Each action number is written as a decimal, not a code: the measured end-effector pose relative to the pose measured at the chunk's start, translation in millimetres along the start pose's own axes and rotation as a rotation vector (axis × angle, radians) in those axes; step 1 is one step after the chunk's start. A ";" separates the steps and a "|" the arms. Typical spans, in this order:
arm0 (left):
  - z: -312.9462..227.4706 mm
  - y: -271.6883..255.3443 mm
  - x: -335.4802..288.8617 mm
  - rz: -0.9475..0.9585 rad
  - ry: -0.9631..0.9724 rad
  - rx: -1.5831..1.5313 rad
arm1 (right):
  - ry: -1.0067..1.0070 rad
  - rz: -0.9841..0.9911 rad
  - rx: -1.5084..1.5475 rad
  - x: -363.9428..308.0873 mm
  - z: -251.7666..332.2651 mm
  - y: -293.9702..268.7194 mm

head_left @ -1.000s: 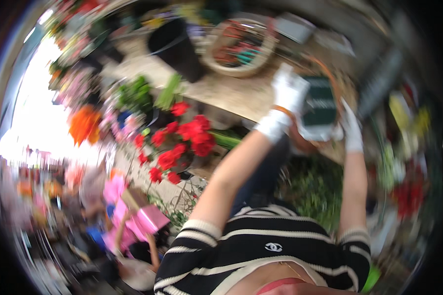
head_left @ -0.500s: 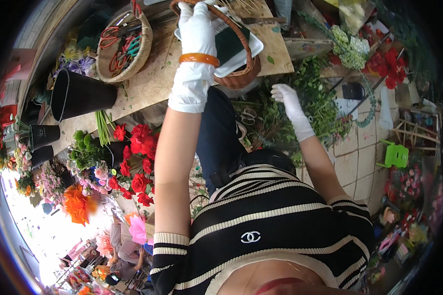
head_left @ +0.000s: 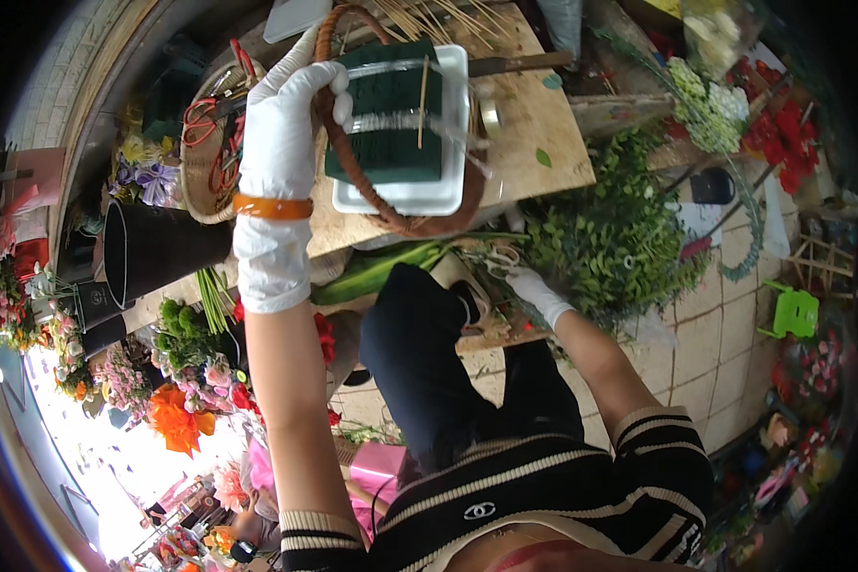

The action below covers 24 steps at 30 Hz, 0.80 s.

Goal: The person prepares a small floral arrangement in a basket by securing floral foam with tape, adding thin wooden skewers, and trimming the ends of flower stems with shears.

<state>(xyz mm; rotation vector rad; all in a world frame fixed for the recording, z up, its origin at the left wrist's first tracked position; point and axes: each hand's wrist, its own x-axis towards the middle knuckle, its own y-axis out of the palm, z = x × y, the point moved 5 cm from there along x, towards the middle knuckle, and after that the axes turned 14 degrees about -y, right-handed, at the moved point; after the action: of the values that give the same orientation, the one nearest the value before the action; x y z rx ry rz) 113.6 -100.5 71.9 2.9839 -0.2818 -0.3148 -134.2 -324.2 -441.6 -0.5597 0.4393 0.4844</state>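
Observation:
A brown wicker basket handle (head_left: 348, 162) arches over a white tray (head_left: 456, 133) that holds a dark green foam block (head_left: 381, 153). Clear tape bands (head_left: 391, 124) cross the foam, and a thin wooden stick (head_left: 423, 103) lies over them. White-gloved, my left hand (head_left: 291, 110) is closed around the handle's left side. Lower down, beside cut greenery, my gloved right hand (head_left: 534, 289) has its fingertips pinched at the loops of a pair of scissors (head_left: 501, 257); the blades are hard to make out.
On the wooden table (head_left: 534, 124) lie a knife (head_left: 520, 63), a roll of tape (head_left: 489, 114) and thin sticks (head_left: 448, 21). A tool basket (head_left: 200, 176) and black bucket (head_left: 157, 253) stand left. Leafy stems (head_left: 610, 229) fill the right. A green chair (head_left: 791, 310) stands beyond.
My left hand and the basket handle have shifted left and down in view, and the foam now shows fully. My right hand has lowered from the air to the scissors.

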 end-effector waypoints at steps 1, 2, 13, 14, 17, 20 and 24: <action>-3.2 -0.1 -1.6 -0.023 -0.020 0.024 | 0.048 0.060 0.010 -0.6 17.6 -5.9; -8.8 4.1 -1.3 -0.001 -0.035 0.045 | 0.049 0.073 -0.140 13.3 6.6 0.2; -13.5 12.2 -7.5 -0.108 0.048 0.490 | 0.296 0.250 -0.194 78.4 -40.8 12.8; -13.6 15.1 -14.6 -0.244 0.074 0.580 | 0.331 0.252 -0.128 84.0 -50.1 17.6; -7.9 12.5 -50.2 -0.593 0.431 0.661 | 0.250 0.310 -0.298 95.2 -64.4 27.1; 36.1 6.4 -108.9 -1.029 0.511 0.712 | 0.291 0.284 -0.261 103.0 -71.6 29.8; 158.7 -8.5 -199.8 -0.768 0.150 1.060 | 0.297 0.373 -0.203 108.5 -59.9 22.2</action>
<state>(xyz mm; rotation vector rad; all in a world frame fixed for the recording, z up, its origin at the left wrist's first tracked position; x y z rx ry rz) -111.5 -69.6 -44.5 3.9686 1.0777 0.0437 -75.0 -309.5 -551.7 -0.7548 0.7916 0.8143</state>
